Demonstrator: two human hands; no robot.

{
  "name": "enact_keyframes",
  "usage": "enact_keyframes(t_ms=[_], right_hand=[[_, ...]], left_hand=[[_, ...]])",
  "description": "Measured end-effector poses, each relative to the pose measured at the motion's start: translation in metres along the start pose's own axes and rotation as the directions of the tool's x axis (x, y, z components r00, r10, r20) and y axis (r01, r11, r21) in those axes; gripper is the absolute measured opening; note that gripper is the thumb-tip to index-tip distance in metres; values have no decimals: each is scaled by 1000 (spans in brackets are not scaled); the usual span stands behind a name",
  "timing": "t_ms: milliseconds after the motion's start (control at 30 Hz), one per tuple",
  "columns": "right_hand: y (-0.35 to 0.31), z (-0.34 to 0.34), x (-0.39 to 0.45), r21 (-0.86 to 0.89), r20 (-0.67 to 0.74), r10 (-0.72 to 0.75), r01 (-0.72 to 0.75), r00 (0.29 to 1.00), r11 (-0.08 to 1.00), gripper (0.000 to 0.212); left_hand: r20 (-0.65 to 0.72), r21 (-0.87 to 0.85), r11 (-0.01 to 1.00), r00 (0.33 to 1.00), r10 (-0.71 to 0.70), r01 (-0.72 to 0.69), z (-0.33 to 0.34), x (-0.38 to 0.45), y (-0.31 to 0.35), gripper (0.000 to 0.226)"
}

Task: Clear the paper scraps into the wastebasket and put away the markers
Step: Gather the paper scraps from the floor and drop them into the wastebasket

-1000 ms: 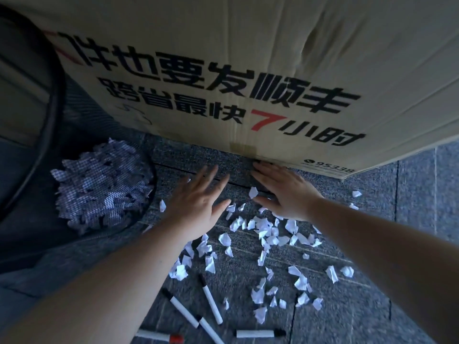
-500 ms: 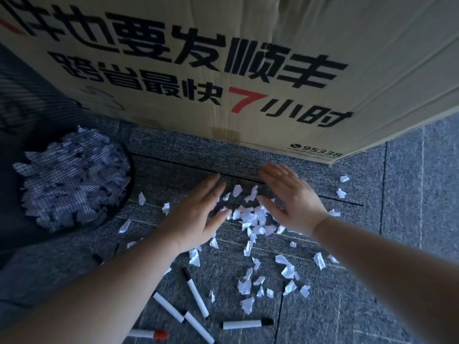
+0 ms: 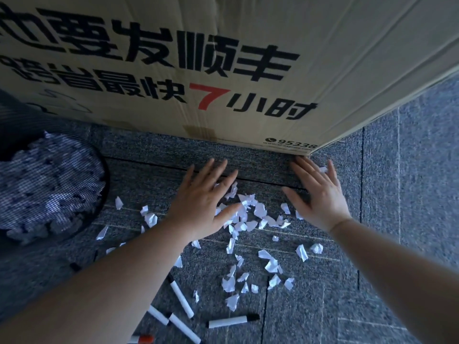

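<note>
Both hands lie flat on the carpet point(image 3: 409, 219) at mid-frame, palms down, holding nothing. Left hand point(image 3: 202, 204): fingers straight & spread, thumb edge touching the scraps point(image 3: 244, 216). Right hand point(image 3: 319, 194): fingers straight & together, tips just beside the bottom corner of the box point(image 3: 223, 58), which fills the top of the frame w/ black lettering & a red 7. One scrap shows between the right fingers, probably lying on the carpet under them, though the view doesn't settle it.

Densest scrap pile sits between the 2 hands. A looser scatter runs down toward lower center, a few more pieces left of the left forearm, near the wastebasket.

Wastebasket point(image 3: 99, 184): dark mesh, left edge of frame, tilted or on its side w/ white scraps showing thru the mesh.

Markers point(image 3: 181, 297): bottom center, on the carpet, below the scraps. 1 lies diagonal just right of the left forearm, 2 more end to end below it, 1 near-horizontal w/ black cap to the right. A red-capped one is cut off by the bottom edge.
</note>
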State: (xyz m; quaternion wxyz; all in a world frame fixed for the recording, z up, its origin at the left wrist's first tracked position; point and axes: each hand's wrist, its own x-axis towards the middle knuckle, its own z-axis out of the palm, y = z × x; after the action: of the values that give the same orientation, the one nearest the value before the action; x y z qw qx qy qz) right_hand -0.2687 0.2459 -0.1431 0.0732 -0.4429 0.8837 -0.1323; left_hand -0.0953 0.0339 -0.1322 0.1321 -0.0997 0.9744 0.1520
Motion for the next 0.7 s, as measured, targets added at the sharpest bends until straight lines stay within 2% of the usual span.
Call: enact_keyframes(t_ms=[67,200,300,400,533,700], right_hand=[[-2,4,-1,64,-1,38,-38,999,997,65],[-16,7,-10,169,61,36,-46,997,985,60],[-36,11,-32,240,126,-137,104,983,965,53],[-46,12,-56,270,186,-259,204,948,941,57],[-38,4,-73,212,158,-172,137,972,968,59],[-29,0,-93,279,135,-33,-6,990,960,64]], left_hand=[[52,-29,999,998,-18,20,6,1,1,75],[50,-234,972,999,20,-8,9,-2,15,75],[63,-328,942,994,93,-67,10,-7,27,73],[-7,-262,955,990,141,-137,13,-10,31,74],[0,-112,990,996,85,-84,12,-12,28,83],[53,-165,977,988,144,-134,20,-23,31,88]])
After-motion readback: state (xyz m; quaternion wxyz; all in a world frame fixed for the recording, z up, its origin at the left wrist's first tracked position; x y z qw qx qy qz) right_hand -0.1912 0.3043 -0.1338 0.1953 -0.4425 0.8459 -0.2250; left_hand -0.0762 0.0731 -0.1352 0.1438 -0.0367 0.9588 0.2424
